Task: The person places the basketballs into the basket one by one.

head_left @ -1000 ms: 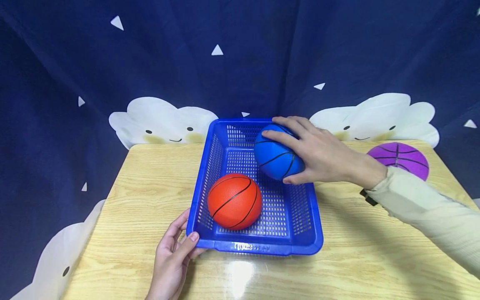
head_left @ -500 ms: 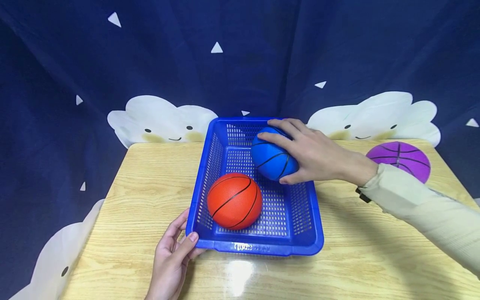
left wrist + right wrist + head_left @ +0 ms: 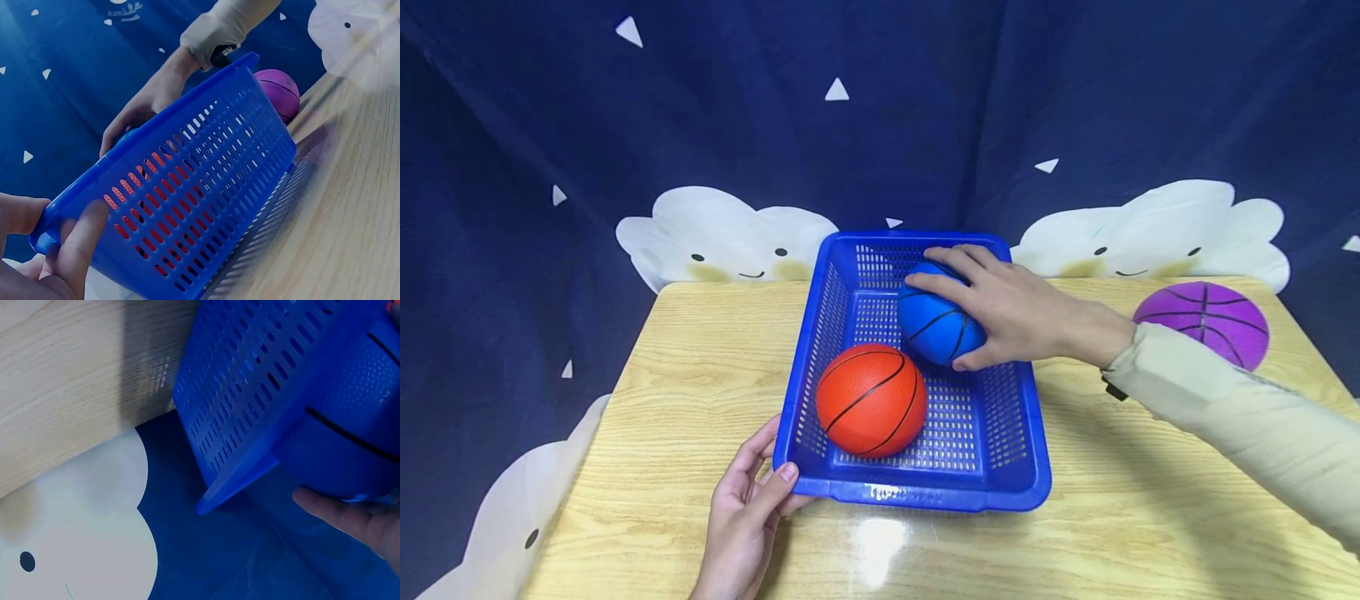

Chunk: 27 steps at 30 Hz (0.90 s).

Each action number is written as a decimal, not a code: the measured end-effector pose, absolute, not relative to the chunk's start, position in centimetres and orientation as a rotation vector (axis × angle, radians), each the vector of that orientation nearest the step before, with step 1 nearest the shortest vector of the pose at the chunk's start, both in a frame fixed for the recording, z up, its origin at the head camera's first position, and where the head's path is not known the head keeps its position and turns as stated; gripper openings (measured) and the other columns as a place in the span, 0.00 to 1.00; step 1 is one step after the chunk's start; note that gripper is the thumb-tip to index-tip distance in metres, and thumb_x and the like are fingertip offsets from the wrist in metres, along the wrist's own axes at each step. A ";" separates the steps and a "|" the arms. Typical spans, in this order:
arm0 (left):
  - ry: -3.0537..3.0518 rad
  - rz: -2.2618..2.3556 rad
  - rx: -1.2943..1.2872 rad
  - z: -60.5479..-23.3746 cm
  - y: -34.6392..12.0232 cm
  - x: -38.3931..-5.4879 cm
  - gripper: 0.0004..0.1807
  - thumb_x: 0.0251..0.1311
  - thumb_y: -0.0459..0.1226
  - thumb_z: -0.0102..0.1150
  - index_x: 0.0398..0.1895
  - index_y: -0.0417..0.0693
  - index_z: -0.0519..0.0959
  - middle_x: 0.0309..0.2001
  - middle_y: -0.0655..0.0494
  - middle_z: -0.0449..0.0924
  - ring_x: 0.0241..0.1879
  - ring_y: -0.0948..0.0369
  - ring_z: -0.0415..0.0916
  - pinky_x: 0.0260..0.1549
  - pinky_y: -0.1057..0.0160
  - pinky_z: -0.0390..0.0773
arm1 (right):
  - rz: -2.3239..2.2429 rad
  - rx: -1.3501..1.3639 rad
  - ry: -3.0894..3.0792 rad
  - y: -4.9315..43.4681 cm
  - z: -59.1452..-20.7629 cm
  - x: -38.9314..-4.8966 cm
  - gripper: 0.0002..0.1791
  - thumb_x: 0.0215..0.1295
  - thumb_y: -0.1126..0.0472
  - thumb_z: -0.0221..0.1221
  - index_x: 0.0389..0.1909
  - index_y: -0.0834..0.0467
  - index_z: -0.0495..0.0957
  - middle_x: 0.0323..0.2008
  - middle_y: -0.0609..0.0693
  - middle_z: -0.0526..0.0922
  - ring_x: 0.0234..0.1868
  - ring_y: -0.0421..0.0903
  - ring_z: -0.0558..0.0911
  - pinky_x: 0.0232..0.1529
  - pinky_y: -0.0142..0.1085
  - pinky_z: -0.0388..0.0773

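Note:
A blue plastic basket (image 3: 917, 497) with slotted walls stands on the table. My left hand (image 3: 747, 515) grips its near left corner, thumb over the rim and fingers underneath; the left wrist view shows this hold on the basket wall (image 3: 187, 206) too. Over the basket's far right part, my right hand (image 3: 1018, 310) holds a small blue basketball (image 3: 934, 321) from above, fingers spread around it. In the right wrist view the blue ball (image 3: 350, 419) sits close inside the rim, below rim level in part. An orange basketball (image 3: 871, 402) lies in the basket's near left part.
A purple basketball (image 3: 1210, 317) rests on the table's right side, partly hidden behind the right sleeve (image 3: 1217, 392). The wooden table (image 3: 700, 358) ends at a dark blue curtain (image 3: 910, 108) with cloud prints.
My right hand has moved slightly left and down with the blue basketball, lower into the basket. The left hand, basket and orange basketball have stayed in place.

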<state>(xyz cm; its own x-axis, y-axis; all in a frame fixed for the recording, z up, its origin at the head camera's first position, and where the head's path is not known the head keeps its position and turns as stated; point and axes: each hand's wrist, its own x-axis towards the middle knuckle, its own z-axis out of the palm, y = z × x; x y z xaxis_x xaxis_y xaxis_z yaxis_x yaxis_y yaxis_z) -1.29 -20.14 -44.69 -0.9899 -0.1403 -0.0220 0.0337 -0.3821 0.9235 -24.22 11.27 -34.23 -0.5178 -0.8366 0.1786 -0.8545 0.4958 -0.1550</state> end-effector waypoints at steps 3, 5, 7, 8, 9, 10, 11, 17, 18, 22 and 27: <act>-1.684 -2.526 0.138 -44.7 -20.1 -1.3 0.29 0.76 0.19 0.52 0.78 0.38 0.70 0.58 0.40 0.72 0.52 0.49 0.88 0.53 0.48 0.91 | 0.333 1.501 -2.672 11.2 -34.5 -24.3 0.59 0.50 0.39 0.83 0.82 0.48 0.66 0.80 0.64 0.62 0.76 0.70 0.63 0.57 0.72 0.86; -1.685 -2.527 0.131 -44.7 -20.2 -1.3 0.29 0.76 0.19 0.52 0.78 0.37 0.69 0.58 0.40 0.72 0.52 0.48 0.88 0.53 0.48 0.91 | 0.330 1.506 -2.678 11.1 -34.7 -24.3 0.59 0.50 0.39 0.83 0.82 0.49 0.66 0.79 0.64 0.63 0.76 0.70 0.63 0.58 0.71 0.86; -1.684 -2.527 0.127 -44.7 -20.2 -1.3 0.29 0.76 0.19 0.52 0.78 0.37 0.69 0.58 0.39 0.72 0.52 0.49 0.88 0.53 0.48 0.91 | 0.325 1.514 -2.679 11.1 -34.9 -24.4 0.59 0.51 0.38 0.82 0.82 0.49 0.65 0.79 0.64 0.63 0.76 0.70 0.63 0.58 0.70 0.86; -1.684 -2.527 0.127 -44.7 -20.2 -1.3 0.29 0.76 0.19 0.52 0.78 0.37 0.69 0.58 0.40 0.72 0.52 0.49 0.88 0.53 0.49 0.91 | 0.325 1.520 -2.678 11.1 -35.0 -24.4 0.59 0.51 0.38 0.82 0.82 0.49 0.65 0.79 0.64 0.63 0.76 0.70 0.63 0.58 0.70 0.87; -1.683 -2.527 0.128 -44.7 -20.2 -1.3 0.29 0.76 0.19 0.52 0.78 0.37 0.69 0.58 0.40 0.72 0.52 0.49 0.88 0.53 0.49 0.91 | 0.324 1.525 -2.678 11.0 -35.0 -24.4 0.59 0.51 0.38 0.82 0.82 0.49 0.65 0.79 0.64 0.63 0.76 0.70 0.63 0.57 0.69 0.87; -1.681 -2.526 0.129 -44.7 -20.2 -1.3 0.29 0.76 0.19 0.52 0.78 0.37 0.69 0.57 0.40 0.72 0.52 0.50 0.88 0.53 0.49 0.91 | 0.321 1.529 -2.677 11.0 -35.1 -24.4 0.59 0.51 0.37 0.82 0.82 0.49 0.65 0.79 0.64 0.63 0.76 0.70 0.63 0.56 0.69 0.88; -1.681 -2.525 0.132 -44.8 -20.2 -1.3 0.29 0.76 0.19 0.52 0.78 0.38 0.70 0.57 0.40 0.72 0.52 0.50 0.88 0.53 0.49 0.91 | 0.319 1.532 -2.679 11.0 -35.2 -24.4 0.59 0.51 0.37 0.82 0.83 0.49 0.65 0.79 0.64 0.63 0.76 0.70 0.63 0.55 0.69 0.88; -1.666 -2.531 0.139 -44.8 -20.2 -1.4 0.29 0.76 0.19 0.52 0.78 0.40 0.71 0.56 0.41 0.72 0.53 0.51 0.87 0.53 0.48 0.91 | 0.317 1.539 -2.712 10.8 -35.5 -24.3 0.59 0.52 0.39 0.82 0.83 0.48 0.64 0.79 0.64 0.62 0.76 0.69 0.62 0.56 0.70 0.88; -1.665 -2.530 0.142 -44.8 -20.2 -1.4 0.29 0.76 0.19 0.52 0.78 0.40 0.71 0.56 0.42 0.72 0.53 0.51 0.87 0.54 0.48 0.91 | 0.318 1.538 -2.718 10.7 -35.5 -24.3 0.59 0.53 0.39 0.82 0.83 0.48 0.64 0.80 0.64 0.62 0.76 0.69 0.62 0.57 0.70 0.87; -1.671 -2.525 0.159 -44.8 -20.2 -1.3 0.29 0.76 0.19 0.52 0.77 0.40 0.72 0.56 0.42 0.72 0.53 0.52 0.87 0.54 0.49 0.91 | 0.313 1.539 -2.741 10.6 -35.7 -24.3 0.59 0.53 0.39 0.82 0.83 0.48 0.64 0.80 0.64 0.61 0.76 0.70 0.62 0.58 0.71 0.86; -1.674 -2.531 0.169 -44.7 -20.2 -1.3 0.29 0.76 0.19 0.52 0.78 0.40 0.71 0.56 0.42 0.72 0.55 0.52 0.86 0.54 0.49 0.91 | 0.298 1.539 -2.750 10.5 -36.0 -24.2 0.59 0.53 0.39 0.82 0.83 0.49 0.64 0.80 0.64 0.61 0.75 0.71 0.63 0.58 0.70 0.87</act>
